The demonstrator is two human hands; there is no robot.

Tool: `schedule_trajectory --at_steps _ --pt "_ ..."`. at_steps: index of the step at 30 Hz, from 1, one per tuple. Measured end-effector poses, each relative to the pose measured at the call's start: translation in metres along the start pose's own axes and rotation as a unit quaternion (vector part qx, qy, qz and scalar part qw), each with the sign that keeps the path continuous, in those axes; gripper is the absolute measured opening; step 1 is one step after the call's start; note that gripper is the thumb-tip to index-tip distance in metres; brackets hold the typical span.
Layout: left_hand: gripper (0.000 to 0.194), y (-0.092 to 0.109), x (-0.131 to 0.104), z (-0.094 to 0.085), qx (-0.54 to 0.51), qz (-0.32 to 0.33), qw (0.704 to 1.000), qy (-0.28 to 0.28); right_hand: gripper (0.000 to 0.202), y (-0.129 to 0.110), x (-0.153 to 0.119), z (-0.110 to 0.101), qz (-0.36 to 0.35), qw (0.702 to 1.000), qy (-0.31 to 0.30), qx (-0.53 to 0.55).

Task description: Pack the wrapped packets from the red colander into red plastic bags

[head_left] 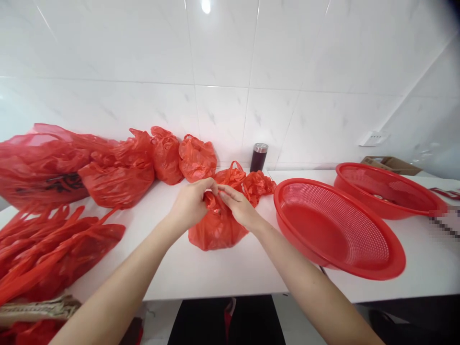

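Observation:
A filled red plastic bag (pixel 218 230) sits on the white table in front of me, its top gathered upward. My left hand (pixel 195 201) is closed on the upper left of the bag, thumb and fingers pinching the gathered plastic. From the other side my right hand (pixel 239 205) pinches the same top, its fingertips meeting those of the left. What lies inside the bag cannot be made out. Just behind the hands are more crumpled red bags (pixel 259 186), near a dark tumbler (pixel 258 157) with a silver lid.
Two red perforated basins (pixel 334 230) stand on the right, the farther one (pixel 388 189) holding a few small things. Tied red bags (pixel 197 159) line the wall. Flat red bags (pixel 64 244) lie at left. Behind the basins is a cardboard box (pixel 391 164); a hand shows at the right edge.

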State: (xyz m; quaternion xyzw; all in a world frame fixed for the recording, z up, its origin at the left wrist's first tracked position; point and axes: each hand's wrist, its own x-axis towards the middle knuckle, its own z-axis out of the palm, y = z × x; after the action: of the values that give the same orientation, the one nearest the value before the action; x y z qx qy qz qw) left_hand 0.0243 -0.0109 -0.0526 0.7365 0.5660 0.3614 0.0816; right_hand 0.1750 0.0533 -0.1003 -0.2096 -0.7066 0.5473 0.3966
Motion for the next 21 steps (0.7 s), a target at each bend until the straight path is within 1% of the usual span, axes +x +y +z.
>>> schedule_trajectory --at_steps 2,3,4,6,7,9,10,12,13,14,15,16,18,20,21 --pt "0.03 -0.004 -0.005 0.012 0.018 0.042 0.996 0.076 0.032 0.001 -0.006 0.001 0.033 0.999 -0.032 0.028" --pt "0.03 -0.005 -0.008 0.017 0.01 0.061 0.993 0.098 0.03 0.0 -0.009 0.0 0.044 0.998 -0.045 0.031" --pt "0.029 -0.006 -0.01 0.021 -0.006 0.073 0.992 0.107 0.028 -0.003 -0.012 -0.001 0.048 0.997 -0.051 0.022" --pt "0.029 -0.008 -0.017 0.026 -0.044 0.064 0.993 0.088 0.026 -0.007 -0.018 -0.003 0.039 0.998 -0.038 -0.021" --pt "0.028 -0.01 -0.023 0.028 -0.062 0.042 0.995 0.066 0.028 -0.008 -0.023 -0.004 0.032 0.998 -0.02 -0.044" --pt "0.031 -0.021 -0.039 0.029 -0.09 -0.026 0.995 0.018 0.033 -0.003 -0.033 -0.008 0.034 0.997 0.026 -0.056" --pt "0.033 -0.029 -0.05 0.03 -0.095 -0.07 0.993 0.007 0.033 0.004 -0.039 -0.01 0.051 0.997 0.051 -0.041" --pt "0.037 -0.051 -0.078 0.032 -0.091 -0.15 0.984 0.011 0.034 0.024 -0.051 -0.018 0.109 0.989 0.1 -0.01" --pt "0.038 -0.063 -0.093 0.034 -0.085 -0.185 0.979 0.023 0.035 0.036 -0.056 -0.023 0.138 0.983 0.123 -0.008" --pt "0.039 -0.073 -0.107 0.038 -0.085 -0.209 0.974 0.024 0.036 0.048 -0.06 -0.027 0.161 0.976 0.143 -0.02" --pt "0.039 -0.082 -0.119 0.043 -0.088 -0.227 0.969 0.03 0.037 0.059 -0.063 -0.031 0.17 0.972 0.158 -0.042" --pt "0.038 -0.087 -0.127 0.049 -0.088 -0.239 0.966 0.05 0.037 0.068 -0.064 -0.033 0.17 0.968 0.171 -0.067" --pt "0.037 -0.088 -0.134 0.063 -0.087 -0.256 0.957 0.11 0.036 0.079 -0.064 -0.029 0.151 0.965 0.19 -0.102" --pt "0.038 -0.079 -0.129 0.078 -0.087 -0.274 0.943 0.166 0.036 0.082 -0.063 -0.017 0.131 0.96 0.2 -0.144" --pt "0.039 -0.073 -0.123 0.085 -0.089 -0.283 0.939 0.177 0.038 0.083 -0.062 -0.009 0.122 0.954 0.201 -0.184"
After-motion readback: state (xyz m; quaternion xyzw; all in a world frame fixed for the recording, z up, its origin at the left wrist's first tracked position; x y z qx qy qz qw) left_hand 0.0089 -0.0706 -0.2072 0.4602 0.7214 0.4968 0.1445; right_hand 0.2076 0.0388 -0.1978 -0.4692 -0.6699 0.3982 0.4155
